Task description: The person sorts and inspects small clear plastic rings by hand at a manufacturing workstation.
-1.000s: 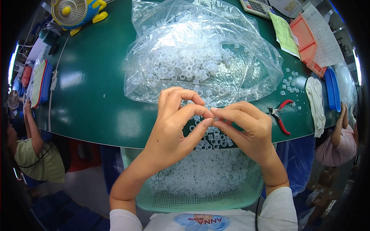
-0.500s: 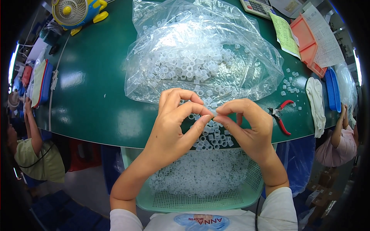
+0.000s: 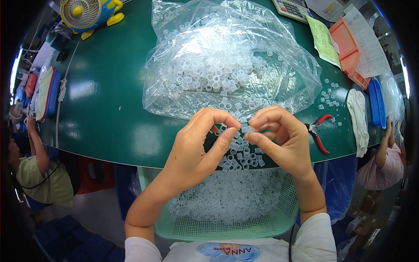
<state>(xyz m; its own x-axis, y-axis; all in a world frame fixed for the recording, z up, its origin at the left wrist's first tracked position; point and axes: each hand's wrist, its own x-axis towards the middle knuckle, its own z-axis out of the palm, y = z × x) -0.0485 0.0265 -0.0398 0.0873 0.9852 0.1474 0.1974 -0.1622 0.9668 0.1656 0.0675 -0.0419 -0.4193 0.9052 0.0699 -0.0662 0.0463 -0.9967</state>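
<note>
Your right hand (image 3: 288, 146) has its thumb and index finger clamped on a small translucent ring (image 3: 250, 129), at the centre of your view, over the worktop (image 3: 113, 100). Your left hand (image 3: 192, 142) sits at 9 o'clock from that ring, thumb and index tips nearly together; you cannot tell whether anything is pinched between them. Just beyond your fingers, at 12 o'clock, lies a clear plastic bag (image 3: 286, 89) with many more rings (image 3: 214, 74) inside. Loose rings (image 3: 239, 161) lie on the worktop at 6 o'clock, and below them, farther toward you, a pale green basket (image 3: 235, 235) holds a deep heap of small translucent pieces (image 3: 224, 196). At 3 o'clock you have red-handled cutters (image 3: 321, 143) lying near your right hand, with a white glove-like cloth (image 3: 358, 120) past them. Small scattered pieces (image 3: 330, 99) lie at 2 o'clock, and a yellow-and-blue fan (image 3: 87, 15) stands at 10 o'clock.
</note>
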